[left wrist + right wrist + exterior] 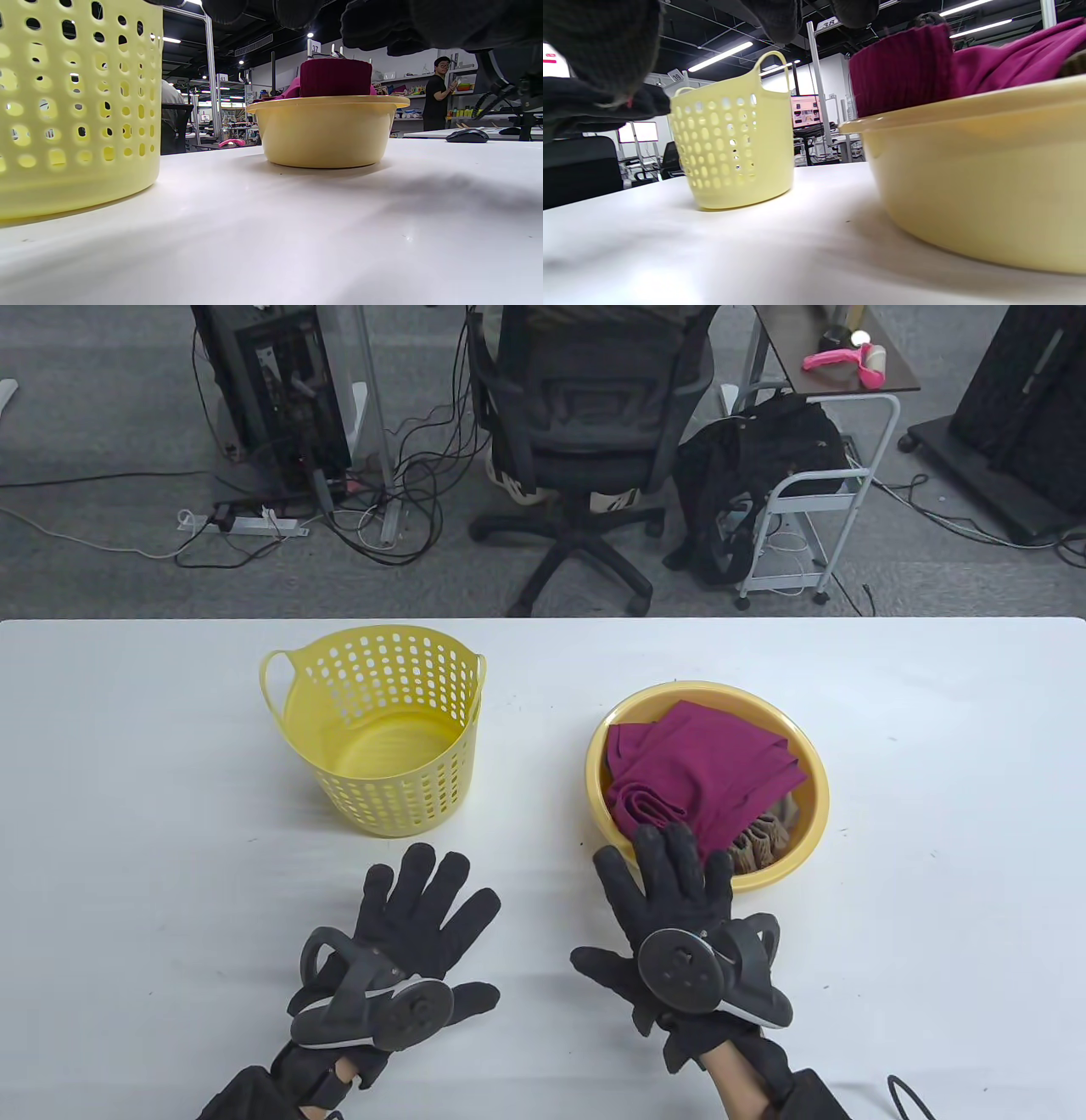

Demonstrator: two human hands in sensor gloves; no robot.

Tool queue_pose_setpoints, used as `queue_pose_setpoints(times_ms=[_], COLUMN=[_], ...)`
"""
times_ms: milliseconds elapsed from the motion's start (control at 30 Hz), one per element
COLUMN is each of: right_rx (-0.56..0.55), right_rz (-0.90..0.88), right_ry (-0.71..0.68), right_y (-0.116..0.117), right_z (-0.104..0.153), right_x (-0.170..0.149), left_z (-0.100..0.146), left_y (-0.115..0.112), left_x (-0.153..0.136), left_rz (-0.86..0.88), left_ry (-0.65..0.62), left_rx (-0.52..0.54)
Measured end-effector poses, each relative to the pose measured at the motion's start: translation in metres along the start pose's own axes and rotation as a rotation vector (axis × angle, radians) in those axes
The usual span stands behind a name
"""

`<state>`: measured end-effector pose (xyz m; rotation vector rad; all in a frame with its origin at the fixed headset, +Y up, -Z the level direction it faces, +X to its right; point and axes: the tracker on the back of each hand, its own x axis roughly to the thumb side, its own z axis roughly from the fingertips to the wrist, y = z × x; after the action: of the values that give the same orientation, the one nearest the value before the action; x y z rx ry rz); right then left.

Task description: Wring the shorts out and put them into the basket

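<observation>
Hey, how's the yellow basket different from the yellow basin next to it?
The basket is tall, perforated with holes and has loop handles; the basin is low, wide and solid-walled. The basket holds nothing, while the basin holds the magenta shorts and some tan cloth. Both are yellow plastic, upright on the table.

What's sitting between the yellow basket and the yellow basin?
Nothing: between the basket and the basin, only bare white table shows in the table view.
</observation>
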<state>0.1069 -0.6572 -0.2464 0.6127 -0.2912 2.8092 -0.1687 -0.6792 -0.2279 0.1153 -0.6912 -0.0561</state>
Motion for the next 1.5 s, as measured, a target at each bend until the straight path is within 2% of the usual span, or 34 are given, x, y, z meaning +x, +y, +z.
queue_pose_setpoints(times_ms=[267, 567, 1067, 1500], right_rx=[0.011, 0.084, 0.128, 0.115], right_rz=[0.004, 0.028, -0.011, 0.069], right_ry=[0.061, 0.13, 0.201, 0.2], right_y=[-0.011, -0.015, -0.004, 0.002], right_z=[-0.015, -0.036, -0.066, -0.074], right_x=[-0.022, -0.047, -0.069, -0.071], left_z=[0.001, 0.002, 0.004, 0.004], left_y=[0.002, 0.002, 0.004, 0.004], left_x=[0.002, 0.005, 0.003, 0.002], left_rz=[-0.014, -0.009, -0.028, -0.028], left_ry=[-0.006, -0.017, -0.014, -0.011], left_rx=[0.011, 0.01, 0.022, 0.025])
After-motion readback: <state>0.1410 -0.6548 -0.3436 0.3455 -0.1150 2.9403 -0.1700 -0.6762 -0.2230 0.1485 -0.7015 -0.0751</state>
